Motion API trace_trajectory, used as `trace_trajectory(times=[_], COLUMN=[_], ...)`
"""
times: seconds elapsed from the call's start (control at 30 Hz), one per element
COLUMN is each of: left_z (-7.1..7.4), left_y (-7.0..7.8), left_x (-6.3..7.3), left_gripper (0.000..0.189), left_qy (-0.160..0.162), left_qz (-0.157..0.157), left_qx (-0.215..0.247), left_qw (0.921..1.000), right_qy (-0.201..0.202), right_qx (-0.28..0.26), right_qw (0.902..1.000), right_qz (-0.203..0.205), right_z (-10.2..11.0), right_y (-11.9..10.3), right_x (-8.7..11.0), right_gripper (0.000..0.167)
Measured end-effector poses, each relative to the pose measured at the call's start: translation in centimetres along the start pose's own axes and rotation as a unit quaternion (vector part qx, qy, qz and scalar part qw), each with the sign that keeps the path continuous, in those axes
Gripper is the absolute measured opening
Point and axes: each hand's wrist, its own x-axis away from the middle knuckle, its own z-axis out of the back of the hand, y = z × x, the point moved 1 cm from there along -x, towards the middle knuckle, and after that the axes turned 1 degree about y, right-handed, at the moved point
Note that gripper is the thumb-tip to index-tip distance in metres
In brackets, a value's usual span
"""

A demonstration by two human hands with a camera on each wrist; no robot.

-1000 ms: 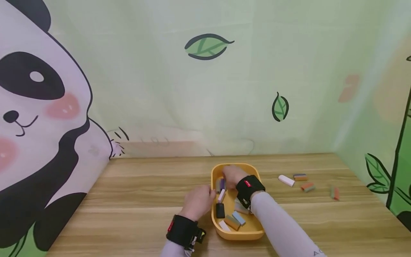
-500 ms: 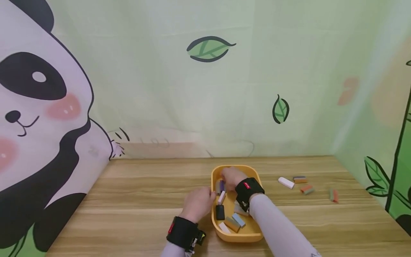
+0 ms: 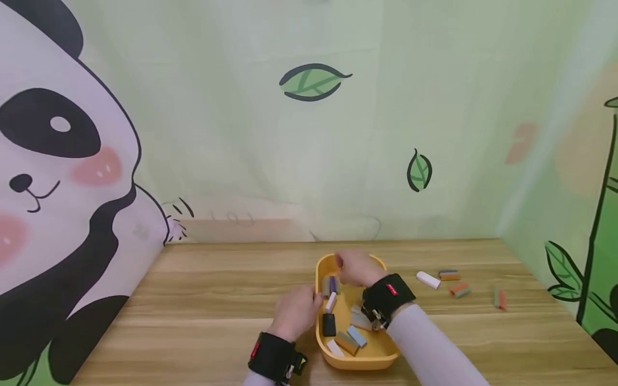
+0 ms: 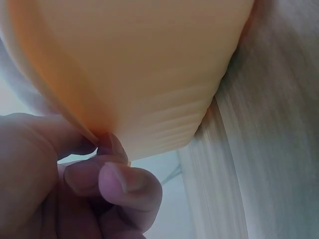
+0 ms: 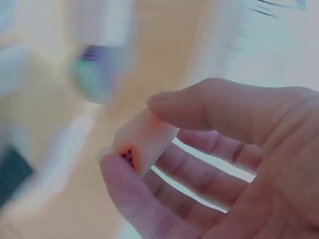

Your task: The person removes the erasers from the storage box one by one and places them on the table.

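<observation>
A yellow plastic bin (image 3: 359,364) stands on the table with several small erasers inside. My left hand (image 3: 293,313) pinches its left rim between thumb and fingers; the left wrist view shows the fingertips at the edge of the bin wall (image 4: 144,59). Over the bin's far end is my right hand (image 3: 358,266). In the right wrist view it pinches a pale block-shaped eraser (image 5: 144,137) between thumb and fingertips, with a red-orange, black-dotted patch at one end. That eraser is hidden in the head view.
Inside the bin lie a black eraser (image 3: 329,325), a blue one (image 3: 357,336) and a brown-green one (image 3: 346,343). On the table to the right are a white eraser (image 3: 428,280) and several two-tone ones (image 3: 449,275). A printed cloth (image 3: 232,134) hangs behind.
My right hand rises a little from the bin's far end, its wrist shifting right. The left hand keeps its grip on the rim. The head view tilts up slightly.
</observation>
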Motion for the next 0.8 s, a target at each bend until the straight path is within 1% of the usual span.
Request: trace_trajectory(times=[0.07, 0.17, 0.2, 0.27, 0.33, 0.43, 0.53, 0.6, 0.73, 0.77, 0.8], left_z=[-0.1, -0.1, -0.1, 0.0, 0.1, 0.2, 0.2, 0.2, 0.1, 0.0, -0.1], left_y=[0.0, 0.0, 0.0, 0.0, 0.0, 0.0, 0.0, 0.0, -0.1, -0.1, -0.2], left_x=[0.0, 0.1, 0.1, 0.1, 0.1, 0.1, 0.0, -0.1, -0.1, -0.1, 0.0], left_gripper=[0.032, 0.032, 0.032, 0.033, 0.034, 0.037, 0.038, 0.037, 0.038, 0.038, 0.039], left_qy=[-0.001, 0.0, 0.0, 0.001, 0.003, -0.001, -0.005, 0.002, 0.01, 0.01, 0.009], left_qz=[0.002, 0.001, 0.0, -0.001, -0.002, 0.002, 0.003, 0.001, -0.004, -0.004, -0.004], left_qx=[0.003, 0.0, 0.0, 0.002, 0.004, 0.009, 0.011, 0.011, 0.003, 0.0, -0.002], left_qw=[1.0, 1.0, 1.0, 1.0, 1.0, 1.0, 0.9999, 0.9999, 0.9999, 0.9999, 1.0], right_qy=[0.018, 0.04, 0.05, 0.066, 0.084, 0.107, 0.116, 0.119, 0.094, 0.086, 0.077], right_qx=[-0.032, -0.089, -0.11, -0.148, -0.172, -0.169, -0.155, -0.149, -0.144, -0.147, -0.161], right_qw=[0.9993, 0.9943, 0.9909, 0.9813, 0.9707, 0.9577, 0.95, 0.9488, 0.9492, 0.9477, 0.9443], right_qz=[-0.005, -0.044, -0.058, -0.104, -0.146, -0.207, -0.245, -0.252, -0.264, -0.27, -0.276], right_z=[1.9, 4.7, 5.4, 6.6, 7.2, 7.3, 6.8, 6.3, 4.9, 4.5, 4.2], right_y=[0.1, 1.3, 2.0, 3.4, 5.1, 7.6, 9.9, 11.3, 13.0, 13.3, 13.6], right_x=[1.1, 3.6, 4.7, 6.9, 9.0, 11.6, 13.3, 14.0, 14.5, 14.6, 14.7], right_gripper=[0.013, 0.012, 0.013, 0.017, 0.02, 0.023, 0.024, 0.022, 0.018, 0.017, 0.016])
